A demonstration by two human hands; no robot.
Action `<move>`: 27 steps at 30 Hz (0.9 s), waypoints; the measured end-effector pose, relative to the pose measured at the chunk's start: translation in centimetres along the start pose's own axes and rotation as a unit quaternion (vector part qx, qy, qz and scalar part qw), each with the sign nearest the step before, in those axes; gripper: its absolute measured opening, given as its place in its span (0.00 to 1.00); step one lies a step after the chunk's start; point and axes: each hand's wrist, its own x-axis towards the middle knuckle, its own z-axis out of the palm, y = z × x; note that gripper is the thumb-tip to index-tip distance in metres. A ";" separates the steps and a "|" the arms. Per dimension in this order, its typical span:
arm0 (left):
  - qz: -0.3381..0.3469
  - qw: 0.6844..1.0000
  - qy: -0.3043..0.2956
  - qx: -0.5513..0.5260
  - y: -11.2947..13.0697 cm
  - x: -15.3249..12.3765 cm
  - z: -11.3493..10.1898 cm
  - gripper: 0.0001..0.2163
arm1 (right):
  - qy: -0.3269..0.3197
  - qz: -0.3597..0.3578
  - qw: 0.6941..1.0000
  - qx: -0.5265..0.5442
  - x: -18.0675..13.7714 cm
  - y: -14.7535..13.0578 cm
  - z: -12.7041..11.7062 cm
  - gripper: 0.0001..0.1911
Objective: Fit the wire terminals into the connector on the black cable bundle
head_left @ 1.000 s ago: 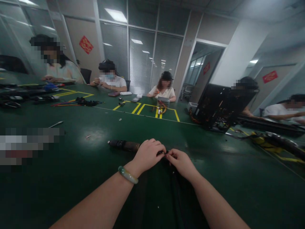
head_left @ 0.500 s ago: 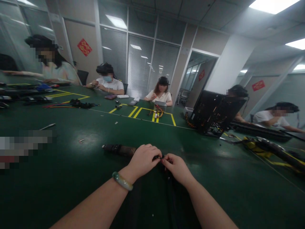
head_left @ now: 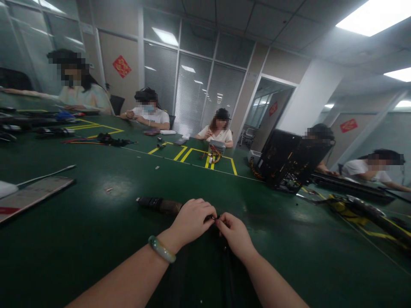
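Note:
My left hand [head_left: 196,220], with a jade-like bangle on its wrist, has its fingers closed in a pinch around a small dark piece [head_left: 209,218]. From the other side, my right hand [head_left: 236,234] pinches at the same spot, its thumb and forefinger almost touching the left fingertips. What exactly lies between the fingers is too small and covered to name. Behind my left hand a dark cylindrical tool [head_left: 159,205] with a bright tip rests on the green table [head_left: 105,256]; its right end is hidden by the hand. Dark, strip-like shapes below my hands are hard to make out.
To the left lies a flat, thin panel [head_left: 38,196] beside a white object. A tall black case [head_left: 279,160] stands at the right, near a black-and-yellow object [head_left: 353,205]. Across the table are coloured wires [head_left: 214,154], yellow tape marks and several seated people.
The view has shifted a little, so the background sits slightly lower and farther right. Both hands keep their pinch, with only slight movement.

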 end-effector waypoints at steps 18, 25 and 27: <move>0.004 1.000 0.000 -0.007 -0.2 0.0 0.2 0.02 | -0.073 -0.047 0.996 0.018 -0.5 -0.6 -2.1 0.08; 0.009 1.000 0.003 -0.004 -0.2 0.0 0.1 0.02 | -0.051 -0.030 0.998 0.019 -0.6 -0.6 -1.6 0.11; 0.010 1.000 0.003 -0.004 -0.2 0.0 0.1 0.02 | -0.045 -0.023 0.998 0.021 -0.6 -0.8 -1.5 0.12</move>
